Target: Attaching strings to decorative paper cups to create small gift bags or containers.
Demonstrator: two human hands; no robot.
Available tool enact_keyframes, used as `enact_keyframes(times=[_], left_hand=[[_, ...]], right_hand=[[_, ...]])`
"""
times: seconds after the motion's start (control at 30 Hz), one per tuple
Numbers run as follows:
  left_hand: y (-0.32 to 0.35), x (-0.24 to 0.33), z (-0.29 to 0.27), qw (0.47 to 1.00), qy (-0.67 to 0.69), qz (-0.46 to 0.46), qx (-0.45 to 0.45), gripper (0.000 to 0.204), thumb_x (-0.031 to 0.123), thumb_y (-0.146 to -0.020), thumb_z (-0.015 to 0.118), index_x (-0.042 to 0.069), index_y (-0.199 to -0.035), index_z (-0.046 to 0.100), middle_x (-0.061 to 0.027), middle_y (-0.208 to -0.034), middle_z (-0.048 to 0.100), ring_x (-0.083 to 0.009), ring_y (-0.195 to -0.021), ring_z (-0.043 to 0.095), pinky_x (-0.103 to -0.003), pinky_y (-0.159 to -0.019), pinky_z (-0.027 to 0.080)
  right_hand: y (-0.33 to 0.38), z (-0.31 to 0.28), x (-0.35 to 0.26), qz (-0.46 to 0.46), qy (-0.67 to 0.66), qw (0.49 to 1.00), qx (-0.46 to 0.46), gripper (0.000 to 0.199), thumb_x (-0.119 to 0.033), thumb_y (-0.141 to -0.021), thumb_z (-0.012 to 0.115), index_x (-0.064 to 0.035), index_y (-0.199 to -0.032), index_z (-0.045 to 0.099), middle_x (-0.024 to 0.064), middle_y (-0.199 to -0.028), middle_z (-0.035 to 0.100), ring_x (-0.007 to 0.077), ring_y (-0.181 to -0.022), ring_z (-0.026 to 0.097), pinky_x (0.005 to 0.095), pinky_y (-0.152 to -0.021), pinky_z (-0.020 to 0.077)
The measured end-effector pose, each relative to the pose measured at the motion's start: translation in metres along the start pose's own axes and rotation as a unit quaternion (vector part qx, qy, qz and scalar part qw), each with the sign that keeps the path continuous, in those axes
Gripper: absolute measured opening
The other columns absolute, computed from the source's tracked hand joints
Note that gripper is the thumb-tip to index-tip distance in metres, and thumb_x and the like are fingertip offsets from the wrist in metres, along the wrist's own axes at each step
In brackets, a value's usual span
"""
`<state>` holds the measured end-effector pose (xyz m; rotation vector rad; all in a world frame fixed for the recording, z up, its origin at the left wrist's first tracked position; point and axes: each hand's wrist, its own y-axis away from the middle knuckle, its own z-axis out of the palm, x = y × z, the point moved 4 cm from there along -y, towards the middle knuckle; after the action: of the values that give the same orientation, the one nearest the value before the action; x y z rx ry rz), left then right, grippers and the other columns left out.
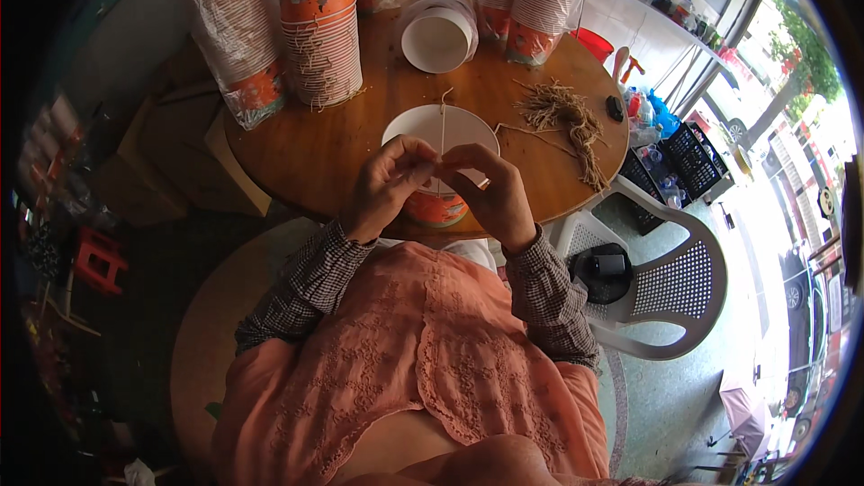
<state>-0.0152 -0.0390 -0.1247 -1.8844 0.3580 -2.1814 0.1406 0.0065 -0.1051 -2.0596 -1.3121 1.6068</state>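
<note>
Nearest: left hand (387, 182) and right hand (493, 191) meet at the fingertips above an orange paper bucket (436, 211), each apparently pinching a thin cord (443, 130); any knot is hidden. Bucket sits mouth-up at the near edge of the wooden table (270, 162). Cord spans the opening; tying judged under way, unfinished. Beyond, right: loose cord bundle (562, 112), unused supply. Farther left: bucket stack (319, 63) showing cord strands, probably done. Plastic-wrapped stacks (225, 18) behind, likely untouched.
</note>
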Motion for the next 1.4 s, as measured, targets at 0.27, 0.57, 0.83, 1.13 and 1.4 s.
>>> enact_keyframes(times=[0.27, 0.57, 0.83, 1.13, 1.4], left_hand=[[0.003, -0.002, 0.0, 0.992, -0.107, 0.067, 0.016, 0.011, 0.003, -0.093, 0.055, 0.001, -0.104, 0.055, -0.0026, -0.095, 0.061, -0.0076, -0.089, 0.059, -0.022, -0.083, 0.047], [0.004, -0.004, 0.002, 0.982, -0.138, 0.118, 0.045, 0.007, 0.004, -0.093, 0.057, 0.0, -0.099, 0.056, -0.0022, -0.09, 0.062, -0.0083, -0.081, 0.06, -0.023, -0.075, 0.048], [0.007, 0.009, 0.005, 0.923, -0.323, 0.195, 0.071, 0.012, -0.001, -0.087, 0.061, 0.0, -0.098, 0.062, -0.0101, -0.086, 0.064, -0.0187, -0.078, 0.065, -0.025, -0.068, 0.051], [0.006, 0.008, -0.002, 0.946, -0.28, 0.162, 0.001, 0.011, -0.001, -0.087, 0.059, -0.002, -0.098, 0.061, -0.0044, -0.097, 0.058, -0.0106, -0.085, 0.059, -0.023, -0.066, 0.05], [-0.004, 0.004, -0.012, 0.995, -0.057, -0.052, -0.068, 0.013, 0.009, -0.092, 0.057, -0.002, -0.095, 0.063, -0.0003, -0.098, 0.057, -0.0087, -0.093, 0.055, -0.023, -0.085, 0.043]], right_hand=[[0.005, 0.005, 0.013, 0.092, -0.036, 0.995, -0.019, 0.013, -0.005, -0.083, 0.068, 0.0012, -0.094, 0.065, 0.0043, -0.083, 0.068, 0.0095, -0.08, 0.063, 0.0256, -0.076, 0.0502], [0.003, 0.004, 0.008, 0.072, -0.041, 0.997, -0.005, 0.01, -0.004, -0.08, 0.066, 0.0014, -0.088, 0.063, 0.0051, -0.079, 0.066, 0.0113, -0.076, 0.062, 0.0263, -0.072, 0.0495], [0.003, 0.007, 0.007, 0.044, -0.058, 0.997, 0.004, 0.008, -0.001, -0.081, 0.063, 0.0018, -0.088, 0.061, 0.0032, -0.081, 0.064, 0.0096, -0.08, 0.059, 0.0249, -0.076, 0.048], [0.002, 0.009, 0.012, 0.033, -0.051, 0.998, 0.01, 0.006, 0.0, -0.083, 0.062, 0.0012, -0.089, 0.062, 0.0033, -0.082, 0.064, 0.0097, -0.08, 0.06, 0.0252, -0.076, 0.0486], [0.008, 0.014, 0.009, -0.035, 0.049, 0.995, 0.075, 0.012, -0.004, -0.077, 0.068, -0.0055, -0.088, 0.064, 0.0051, -0.082, 0.068, 0.0229, -0.08, 0.065, 0.0345, -0.09, 0.0429]])
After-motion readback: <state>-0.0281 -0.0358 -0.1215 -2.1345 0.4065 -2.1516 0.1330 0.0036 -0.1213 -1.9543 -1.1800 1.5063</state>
